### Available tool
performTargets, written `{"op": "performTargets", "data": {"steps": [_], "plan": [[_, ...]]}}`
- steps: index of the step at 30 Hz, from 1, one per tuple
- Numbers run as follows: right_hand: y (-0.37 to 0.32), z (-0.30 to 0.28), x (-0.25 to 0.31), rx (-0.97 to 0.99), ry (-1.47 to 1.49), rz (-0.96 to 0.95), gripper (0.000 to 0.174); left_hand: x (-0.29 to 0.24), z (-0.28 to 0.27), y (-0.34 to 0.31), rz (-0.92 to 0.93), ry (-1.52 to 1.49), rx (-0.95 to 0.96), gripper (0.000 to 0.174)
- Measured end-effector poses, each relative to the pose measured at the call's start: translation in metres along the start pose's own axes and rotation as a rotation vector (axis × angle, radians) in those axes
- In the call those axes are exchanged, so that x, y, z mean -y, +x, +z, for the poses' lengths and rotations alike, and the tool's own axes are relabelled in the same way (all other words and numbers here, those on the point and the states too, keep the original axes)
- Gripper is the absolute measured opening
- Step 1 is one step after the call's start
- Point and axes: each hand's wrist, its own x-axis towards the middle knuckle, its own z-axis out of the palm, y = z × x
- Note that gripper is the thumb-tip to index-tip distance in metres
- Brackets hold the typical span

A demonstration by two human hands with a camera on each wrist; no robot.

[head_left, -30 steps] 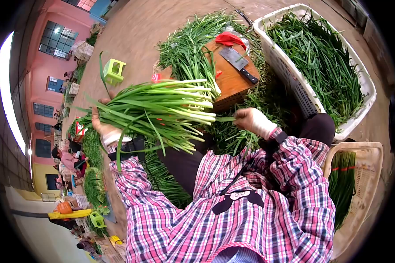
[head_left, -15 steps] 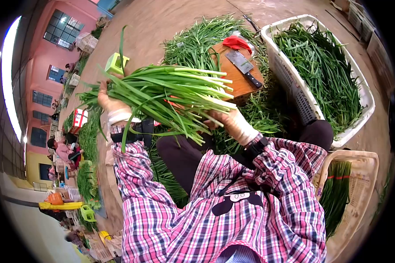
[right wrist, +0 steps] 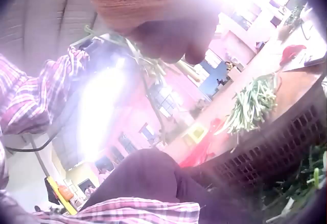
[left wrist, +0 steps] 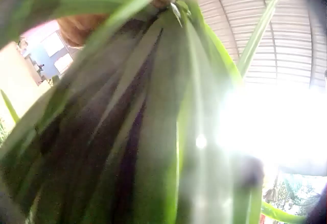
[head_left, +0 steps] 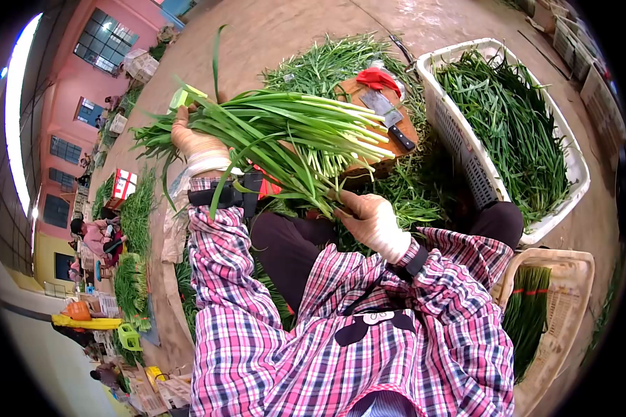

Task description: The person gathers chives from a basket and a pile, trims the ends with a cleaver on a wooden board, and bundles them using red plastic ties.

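My left hand (head_left: 202,147) grips a large bunch of garlic chives (head_left: 292,125) by the leafy part, with the pale stalk ends fanned to the right. In the left wrist view the broad leaves (left wrist: 158,117) fill most of the picture. Wrapped in light tape or bandage, my right hand (head_left: 373,221) pinches stalks at the bunch's lower edge, near their ends. The right wrist view shows its curled fingers (right wrist: 168,40) from below, with stalk ends beside them. Just behind the bunch lies a cleaver (head_left: 388,118) on a wooden board (head_left: 358,92).
A red cloth (head_left: 379,78) lies on the board. Loose chives (head_left: 327,66) are heaped behind it. To the right stand a white crate (head_left: 466,153) full of greens and a smaller crate (head_left: 570,285) with a tied bundle (head_left: 528,313). My bent knees flank the work.
My right hand moves from holding a leaf off to the right in to the bunch's lower stalk ends. The bunch shifts up and right in the head view, still in my left hand.
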Motion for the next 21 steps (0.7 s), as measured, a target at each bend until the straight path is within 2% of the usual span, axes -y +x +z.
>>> {"op": "performTargets", "data": {"steps": [3,6,8,11,13,14,15,18,21], "plan": [[0.008,0.01,0.008,-0.038,0.113,0.037,0.036,0.005,0.005,0.001,0.01,0.018,0.001,0.028],[0.013,0.027,-0.002,0.007,0.253,0.144,0.038,0.016,0.024,-0.017,0.032,0.056,-0.062,0.027],[0.015,0.047,-0.025,0.041,0.366,0.152,0.038,0.016,0.005,0.003,0.008,0.014,-0.013,0.027],[0.018,0.03,-0.01,0.165,0.264,0.099,0.038,0.024,0.018,-0.014,0.002,0.001,-0.008,0.027],[0.022,0.024,-0.005,0.125,0.272,0.059,0.037,0.025,0.027,-0.024,-0.045,-0.041,0.043,0.026],[0.024,0.024,-0.005,0.099,0.291,0.051,0.036,0.032,0.033,-0.031,-0.004,0.007,-0.074,0.023],[0.026,0.024,-0.007,0.072,0.309,0.043,0.035,0.032,0.031,-0.03,-0.034,-0.021,-0.062,0.023],[0.027,0.021,-0.016,0.24,0.007,0.04,0.03,0.035,0.025,-0.026,-0.105,-0.081,-0.006,0.02],[0.02,0.016,-0.027,0.338,-0.098,-0.017,0.031,0.04,0.032,-0.028,0.013,0.011,-0.156,0.017]]}}
